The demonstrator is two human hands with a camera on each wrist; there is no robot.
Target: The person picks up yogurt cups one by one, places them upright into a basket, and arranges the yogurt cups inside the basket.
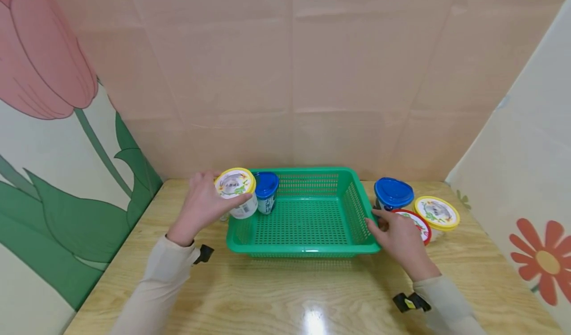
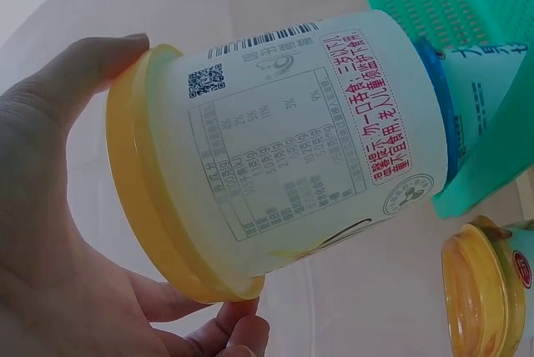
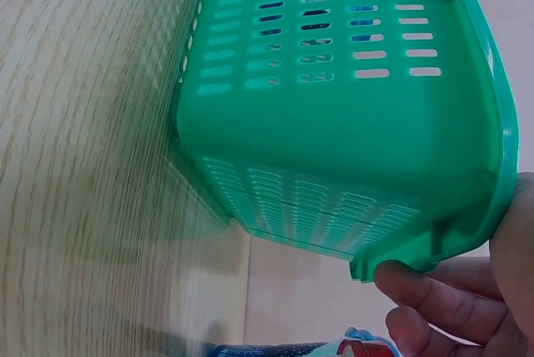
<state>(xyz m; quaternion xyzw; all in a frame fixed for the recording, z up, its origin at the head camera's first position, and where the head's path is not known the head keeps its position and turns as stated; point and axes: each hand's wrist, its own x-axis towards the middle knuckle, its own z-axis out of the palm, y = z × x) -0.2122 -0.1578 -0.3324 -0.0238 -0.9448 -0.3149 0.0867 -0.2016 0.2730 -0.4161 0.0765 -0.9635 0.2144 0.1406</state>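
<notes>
Wood-grain tbl (image 1: 267, 290) w/ grn basket (image 1: 303, 221), tan bkgd (image 1: 290, 77), tulip wall (image 1: 49, 141)

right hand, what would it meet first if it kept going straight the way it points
The basket's right side, most likely: the right hand points at it, fingers already at the rim, though exact contact is partly hidden.
</notes>
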